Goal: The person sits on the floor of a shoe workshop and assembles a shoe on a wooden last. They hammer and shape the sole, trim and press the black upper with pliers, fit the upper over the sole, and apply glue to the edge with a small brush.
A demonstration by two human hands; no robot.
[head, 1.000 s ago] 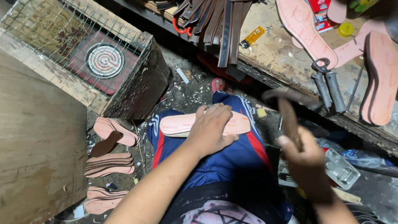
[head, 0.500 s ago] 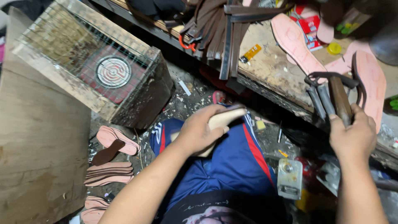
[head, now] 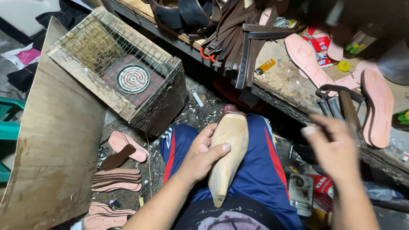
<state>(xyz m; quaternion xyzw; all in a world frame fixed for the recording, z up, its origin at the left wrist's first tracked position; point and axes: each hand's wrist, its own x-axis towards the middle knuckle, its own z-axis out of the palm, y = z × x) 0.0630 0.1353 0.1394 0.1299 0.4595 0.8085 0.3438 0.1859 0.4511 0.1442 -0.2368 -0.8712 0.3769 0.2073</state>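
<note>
My left hand [head: 199,158] grips a pale wooden shoe last [head: 228,149] over my lap in blue shorts [head: 260,174], toe pointing away and thumb across its top. A thin sole edge shows at the far tip of the last. My right hand [head: 334,147] is blurred at the right, fingers apart and holding nothing. It hovers just below a hammer [head: 348,108] and metal pincers [head: 330,106] lying on the workbench edge.
Pink insoles [head: 304,57] and another insole [head: 377,106] lie on the cluttered bench, with dark leather straps [head: 238,38] hanging over its edge. A wire-covered wooden box with a coil heater [head: 128,76] sits left, beside a plywood board [head: 55,140]. Stacked soles [head: 117,179] lie on the floor.
My right hand set the hammer on the bench and pulled back with nothing in it. My left hand turned the last from pink sole up to wooden side up.
</note>
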